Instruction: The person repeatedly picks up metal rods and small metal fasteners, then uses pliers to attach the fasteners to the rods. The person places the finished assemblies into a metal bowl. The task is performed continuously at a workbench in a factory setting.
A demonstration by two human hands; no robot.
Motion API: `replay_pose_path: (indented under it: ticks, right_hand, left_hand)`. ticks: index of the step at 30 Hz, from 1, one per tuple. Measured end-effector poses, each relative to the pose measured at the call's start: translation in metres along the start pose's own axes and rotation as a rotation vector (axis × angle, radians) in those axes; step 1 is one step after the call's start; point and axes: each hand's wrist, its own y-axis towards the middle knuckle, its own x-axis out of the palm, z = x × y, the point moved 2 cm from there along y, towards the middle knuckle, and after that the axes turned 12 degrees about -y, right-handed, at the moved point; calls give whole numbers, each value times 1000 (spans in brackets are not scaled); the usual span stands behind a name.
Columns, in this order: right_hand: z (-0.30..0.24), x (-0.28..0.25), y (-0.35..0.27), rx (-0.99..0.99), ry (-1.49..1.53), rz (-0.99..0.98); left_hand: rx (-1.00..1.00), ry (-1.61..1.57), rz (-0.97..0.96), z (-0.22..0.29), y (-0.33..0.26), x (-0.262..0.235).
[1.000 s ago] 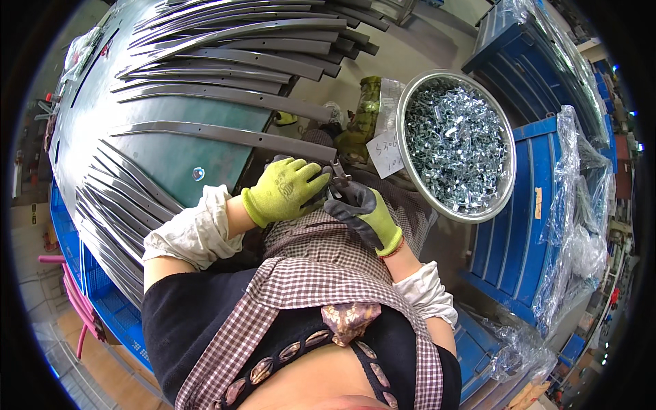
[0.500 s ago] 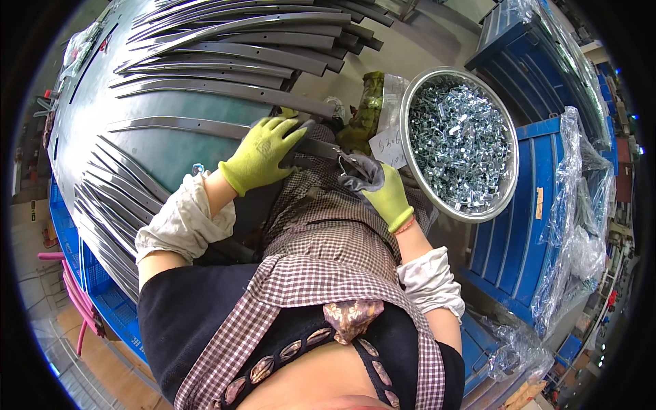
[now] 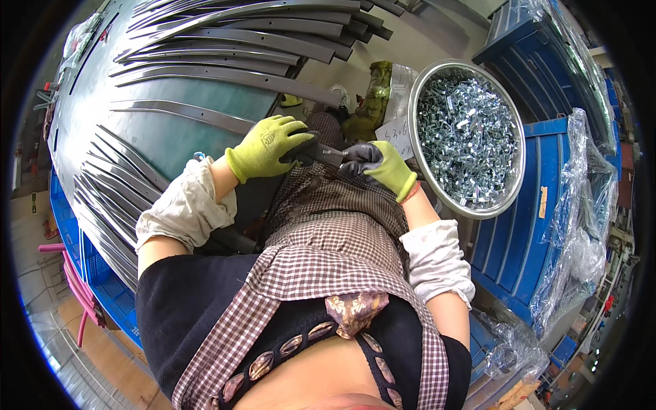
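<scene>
A long dark grey strip (image 3: 184,112) lies across the green table, its right end reaching out over my lap. My left hand (image 3: 270,147), in a yellow-green glove with dark fingertips, is wrapped round this strip near that end. My right hand (image 3: 384,168), gloved alike, is closed at the strip's tip with the fingers pinched together. A small shiny metal clip (image 3: 344,156) shows at the tip against the right fingers, which partly hide it. A round metal basin (image 3: 478,214) of small silvery clips (image 3: 468,137) stands just right of my right hand.
More dark strips (image 3: 225,51) lie fanned at the table's far side, with another group (image 3: 119,198) at the near left. Blue metal bins (image 3: 523,212) with clear plastic film (image 3: 570,225) stand at the right. A marked paper sheet (image 3: 394,135) sits beside the basin.
My right hand has moved slightly up, bringing the clip from just off the strip's end against its tip. My left hand still grips the strip and has shifted a little right.
</scene>
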Motion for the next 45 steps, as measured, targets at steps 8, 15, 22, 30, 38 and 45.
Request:
replay_pose_path:
  ticks: [8, 15, 22, 30, 38, 45]
  right_hand:
    - [-4, 10, -28, 76, -571, 249]
    - [-1, 12, -72, 111, -506, 250]
    - [-4, 9, -62, 36, -558, 213]
    - [21, 16, -62, 88, -320, 170]
    - [-48, 20, -39, -109, -1157, 229]
    - [-35, -27, -69, -111, -1136, 200]
  left_hand:
    - [12, 52, -8, -4, -1, -2]
    - [-18, 29, -17, -4, -1, -1]
    - [27, 59, -22, -4, 1, -4]
    - [45, 65, -7, -6, 1, -3]
    - [-26, 28, -39, -6, 1, -4]
    - [-164, -169, -131, 9, -5, -17]
